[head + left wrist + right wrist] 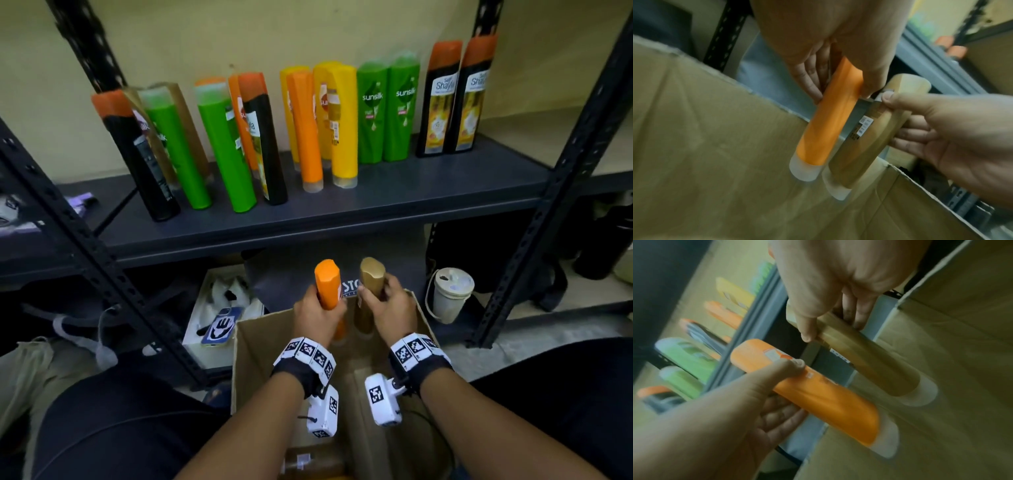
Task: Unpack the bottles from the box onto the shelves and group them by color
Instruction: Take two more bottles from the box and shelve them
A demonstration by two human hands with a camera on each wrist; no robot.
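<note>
Head view shows, at lower centre above the cardboard box [253, 346], the left hand [313, 317] wrapped around an orange bottle [328, 284] and the right hand [390, 313] gripping a gold bottle [371, 274].

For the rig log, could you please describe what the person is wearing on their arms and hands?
Both forearms are bare, with no sleeves or gloves. Each wrist carries a dark strap ringed with white blocks printed with black square markers: left wristband, right wristband. A white tagged camera unit hangs under each wrist.
</note>
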